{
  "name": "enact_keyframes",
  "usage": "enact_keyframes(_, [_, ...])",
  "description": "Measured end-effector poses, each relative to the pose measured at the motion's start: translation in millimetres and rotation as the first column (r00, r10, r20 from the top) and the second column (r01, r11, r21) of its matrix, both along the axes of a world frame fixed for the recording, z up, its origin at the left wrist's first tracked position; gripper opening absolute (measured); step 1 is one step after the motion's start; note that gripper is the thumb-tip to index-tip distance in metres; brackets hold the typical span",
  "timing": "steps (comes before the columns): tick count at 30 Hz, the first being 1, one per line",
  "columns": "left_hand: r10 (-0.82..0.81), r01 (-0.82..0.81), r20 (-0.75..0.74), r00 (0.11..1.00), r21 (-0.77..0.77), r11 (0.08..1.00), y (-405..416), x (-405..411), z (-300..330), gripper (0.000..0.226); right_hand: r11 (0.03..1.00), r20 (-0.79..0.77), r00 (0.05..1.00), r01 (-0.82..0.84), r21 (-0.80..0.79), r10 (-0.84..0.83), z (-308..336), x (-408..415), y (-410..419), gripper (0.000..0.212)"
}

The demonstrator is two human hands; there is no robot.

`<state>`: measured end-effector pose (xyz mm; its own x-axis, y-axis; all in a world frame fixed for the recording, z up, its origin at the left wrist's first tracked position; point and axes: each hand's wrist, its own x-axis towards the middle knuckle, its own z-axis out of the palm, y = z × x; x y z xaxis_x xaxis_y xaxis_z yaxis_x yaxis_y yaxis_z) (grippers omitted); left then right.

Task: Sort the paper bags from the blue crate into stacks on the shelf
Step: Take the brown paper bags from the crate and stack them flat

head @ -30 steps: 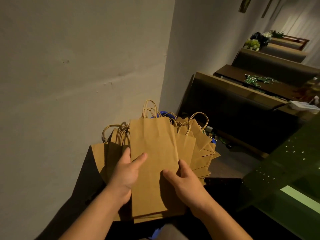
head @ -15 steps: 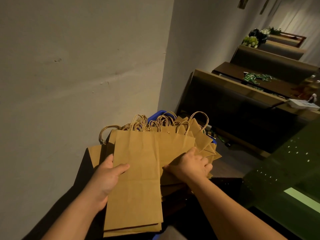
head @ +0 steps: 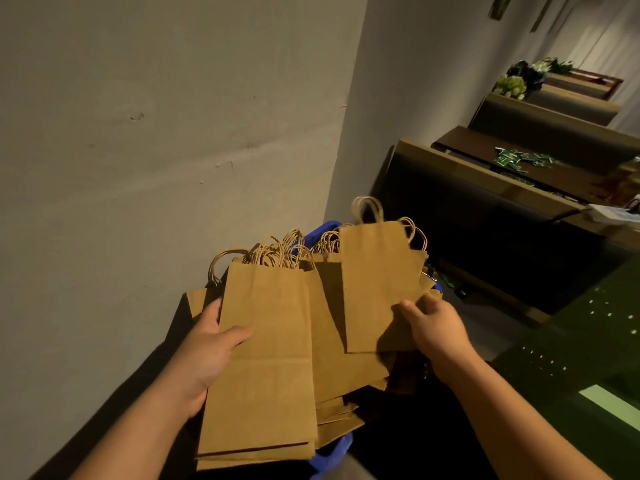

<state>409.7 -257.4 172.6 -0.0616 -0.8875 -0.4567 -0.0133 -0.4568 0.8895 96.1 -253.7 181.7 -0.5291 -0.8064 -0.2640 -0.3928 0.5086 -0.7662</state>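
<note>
The left hand (head: 207,355) grips a small stack of bags (head: 263,362) at lower centre, thumb on top and fingers underneath. The right hand (head: 434,327) pinches a smaller bag (head: 377,289) at its lower right corner and holds it raised at centre right. Under both lies a loose heap of bags (head: 346,368), handles pointing up the frame, over the crate (head: 332,452), whose blue rim peeks out above and below the heap. Sorting looks only partly done: a few bags are gathered, many remain in the heap, and no shelf stack is visible. A wall (head: 156,133) fills the left side; dark benches (head: 485,209) run up the right, one surface scattered with green packets (head: 516,159). A green panel (head: 588,341) sits at the right edge, close beside the right arm.
</note>
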Motion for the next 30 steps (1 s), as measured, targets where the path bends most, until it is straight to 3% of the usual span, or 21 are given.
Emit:
enact_keyframes(2, [-0.022,0.021,-0.032,0.999,-0.031,0.999,0,0,0,0.083,0.995,0.094,0.994,0.061,-0.08,-0.054,5,-4,5,0.025])
enact_keyframes(3, [-0.043,0.042,-0.037,0.998,-0.047,0.998,0,-2,1,0.082,0.992,0.138,0.988,0.078,-0.096,-0.064,6,-5,8,0.025])
enact_keyframes(7, [-0.1,0.104,0.06,0.993,-0.061,0.993,-1,-4,5,0.046,0.98,0.198,0.977,0.115,-0.164,-0.082,10,-11,17,0.023])
enact_keyframes(9, [-0.083,0.086,0.073,0.994,-0.047,0.995,-4,0,6,0.04,0.966,0.219,0.971,0.144,-0.214,-0.096,14,-15,21,0.014])
enact_keyframes(15, [-0.068,0.071,0.08,0.994,-0.025,0.997,-5,8,7,0.037,0.873,0.304,0.94,0.272,-0.405,-0.152,33,-18,29,0.017])
enact_keyframes(30, [-0.078,0.081,0.031,0.996,-0.106,0.991,5,-10,21,0.035,0.878,0.516,0.854,0.197,-0.437,0.066,62,27,25,0.017])
